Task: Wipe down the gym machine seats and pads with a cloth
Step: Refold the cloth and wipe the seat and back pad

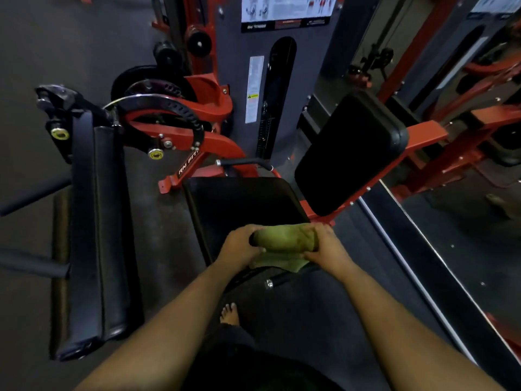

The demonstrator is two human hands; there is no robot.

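The red-framed machine (pixel 214 142) stands against a grey weight tower (pixel 239 80), with its black backrest (pixel 349 153) tilted up behind the flat seat (pixel 242 201) so both padded faces are open to wiping. A long black leg pad (pixel 95 221) lies well to the left. Both hands hold a green cloth (pixel 282 241) above the near edge of the seat: the left hand (pixel 239 246) grips one end and the right hand (pixel 324 249) grips the other, probably folding it into a pad before wiping, though the dim light blurs the folds. The floor (pixel 163 210) is dark rubber matting, and a mirror (pixel 451 193) runs along the right.
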